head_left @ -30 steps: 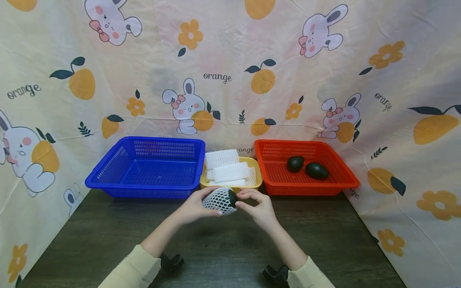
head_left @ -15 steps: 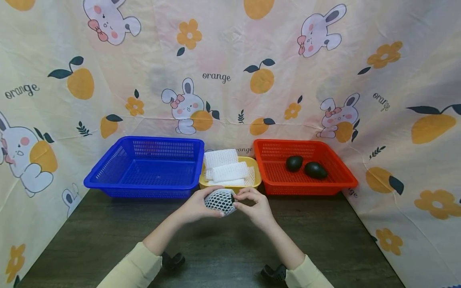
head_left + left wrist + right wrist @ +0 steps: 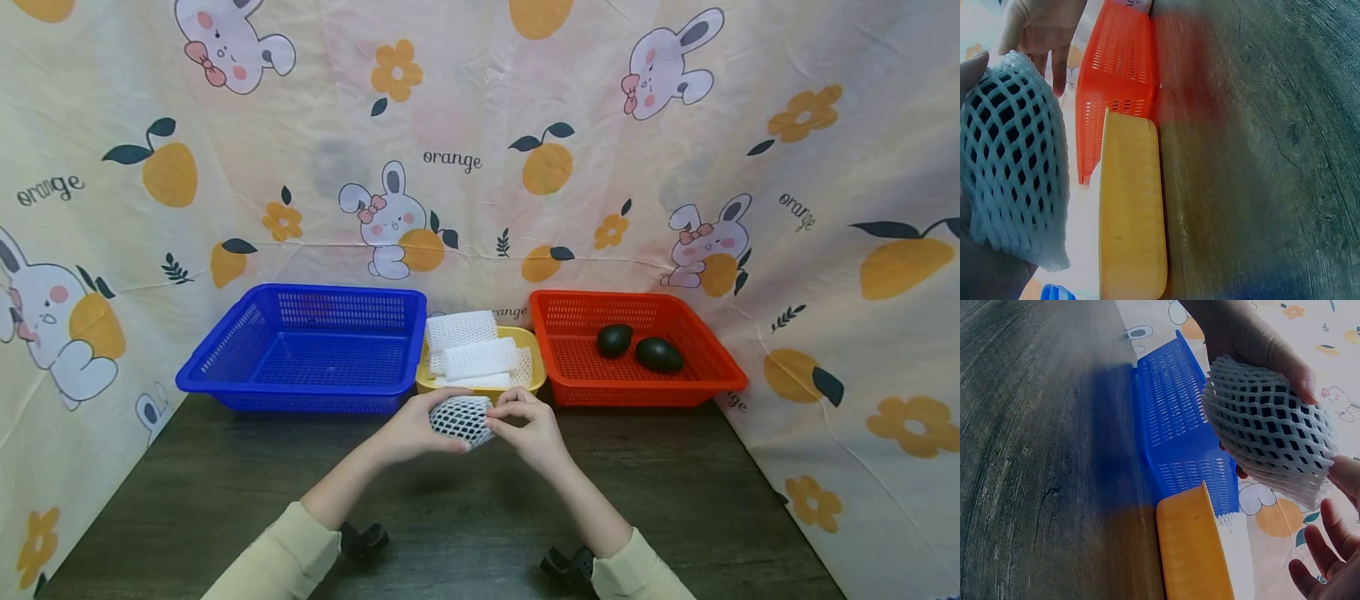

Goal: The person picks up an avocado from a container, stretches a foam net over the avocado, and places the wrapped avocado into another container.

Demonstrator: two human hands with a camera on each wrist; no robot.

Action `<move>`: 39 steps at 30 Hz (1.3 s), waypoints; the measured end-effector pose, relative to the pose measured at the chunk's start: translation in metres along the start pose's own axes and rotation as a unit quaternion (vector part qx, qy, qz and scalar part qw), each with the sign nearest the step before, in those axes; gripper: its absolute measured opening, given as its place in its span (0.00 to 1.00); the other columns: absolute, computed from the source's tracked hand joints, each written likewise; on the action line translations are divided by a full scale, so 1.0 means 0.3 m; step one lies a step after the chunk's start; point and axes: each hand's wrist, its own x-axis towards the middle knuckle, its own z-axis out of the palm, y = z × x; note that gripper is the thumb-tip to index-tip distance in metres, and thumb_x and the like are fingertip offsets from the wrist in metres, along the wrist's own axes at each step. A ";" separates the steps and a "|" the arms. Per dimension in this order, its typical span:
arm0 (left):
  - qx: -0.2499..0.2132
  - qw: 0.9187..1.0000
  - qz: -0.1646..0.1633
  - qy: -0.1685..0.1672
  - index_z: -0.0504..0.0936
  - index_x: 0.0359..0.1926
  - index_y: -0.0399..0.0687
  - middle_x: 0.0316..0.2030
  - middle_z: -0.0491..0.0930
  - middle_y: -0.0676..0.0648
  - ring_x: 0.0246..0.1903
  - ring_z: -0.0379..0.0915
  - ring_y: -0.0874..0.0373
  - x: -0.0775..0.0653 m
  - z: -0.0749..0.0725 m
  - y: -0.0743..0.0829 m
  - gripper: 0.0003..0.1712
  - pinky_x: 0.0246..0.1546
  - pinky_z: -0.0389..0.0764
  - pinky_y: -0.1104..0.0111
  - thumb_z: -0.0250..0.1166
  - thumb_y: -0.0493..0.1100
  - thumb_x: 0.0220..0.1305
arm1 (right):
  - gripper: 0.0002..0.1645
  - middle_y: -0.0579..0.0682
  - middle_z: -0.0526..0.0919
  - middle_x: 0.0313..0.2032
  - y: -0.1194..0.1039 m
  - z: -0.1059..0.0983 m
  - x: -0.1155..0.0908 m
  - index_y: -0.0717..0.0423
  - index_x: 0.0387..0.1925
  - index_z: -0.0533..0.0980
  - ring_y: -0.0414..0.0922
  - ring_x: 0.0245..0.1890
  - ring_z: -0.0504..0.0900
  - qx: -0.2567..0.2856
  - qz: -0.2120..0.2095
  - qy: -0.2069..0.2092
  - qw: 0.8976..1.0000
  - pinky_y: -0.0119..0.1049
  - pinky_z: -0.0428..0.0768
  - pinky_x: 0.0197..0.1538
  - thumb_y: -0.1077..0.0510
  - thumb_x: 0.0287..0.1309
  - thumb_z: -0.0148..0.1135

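A dark avocado in a white foam net (image 3: 460, 420) is held above the table, in front of the yellow basket. My left hand (image 3: 408, 431) grips it from the left, thumb below and fingers over the top. At its right end, the thumb and index finger of my right hand (image 3: 531, 429) pinch the edge of the foam net (image 3: 1266, 422). The mesh covers the whole visible fruit, whose dark skin shows through the holes. Seen in the left wrist view, the wrapped avocado (image 3: 1015, 156) fills the left side, with the right hand (image 3: 1047, 28) beyond it.
Behind the hands stand a blue basket (image 3: 300, 390), a yellow basket (image 3: 531, 379) with several white foam nets (image 3: 480, 358), and a red basket (image 3: 637, 393). Two bare avocados, one round (image 3: 614, 340) and one longer (image 3: 659, 355), lie in the red basket. A printed cloth hangs behind.
The right hand has drawn the net's edge over the avocado's bare dark right end, which was exposed a second ago. The left hand's grip stays, shifted slightly to the right.
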 end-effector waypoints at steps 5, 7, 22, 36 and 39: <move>-0.006 1.000 0.002 -0.007 0.73 0.62 0.49 0.47 0.78 0.46 0.43 0.73 0.54 0.000 0.001 -0.001 0.41 0.42 0.75 0.61 0.78 0.46 0.46 | 0.04 0.59 0.75 0.34 -0.007 0.000 -0.002 0.71 0.30 0.83 0.50 0.41 0.73 -0.013 0.010 -0.007 1.000 0.39 0.70 0.49 0.75 0.49 0.67; -0.008 1.000 0.002 -0.010 0.73 0.62 0.48 0.47 0.78 0.47 0.43 0.73 0.54 0.001 0.000 0.002 0.41 0.42 0.75 0.62 0.78 0.47 0.46 | 0.04 0.59 0.75 0.34 -0.007 -0.002 -0.001 0.70 0.30 0.83 0.51 0.41 0.73 -0.020 0.000 -0.009 1.000 0.39 0.70 0.49 0.75 0.49 0.66; 0.024 1.000 0.006 -0.012 0.71 0.64 0.55 0.46 0.78 0.50 0.42 0.73 0.55 0.000 -0.014 -0.001 0.42 0.42 0.75 0.60 0.77 0.50 0.47 | 0.19 0.66 0.76 0.48 0.005 0.005 -0.005 0.75 0.53 0.69 0.57 0.46 0.78 0.056 0.074 -0.008 0.996 0.36 0.79 0.44 0.70 0.61 0.58; 0.040 0.999 0.000 -0.011 0.66 0.68 0.54 0.52 0.75 0.48 0.46 0.72 0.55 -0.001 -0.003 -0.008 0.48 0.44 0.75 0.60 0.77 0.52 0.46 | 0.23 0.61 0.79 0.47 0.009 0.043 -0.027 0.68 0.54 0.75 0.54 0.45 0.80 0.071 0.112 0.000 0.991 0.43 0.82 0.39 0.69 0.55 0.66; 0.049 0.999 0.012 -0.006 0.64 0.69 0.52 0.53 0.74 0.48 0.47 0.71 0.55 0.001 0.000 -0.012 0.49 0.45 0.74 0.59 0.78 0.51 0.46 | 0.23 0.59 0.79 0.47 0.004 0.053 -0.027 0.66 0.52 0.76 0.55 0.47 0.79 0.060 0.118 0.012 0.991 0.38 0.81 0.40 0.68 0.53 0.68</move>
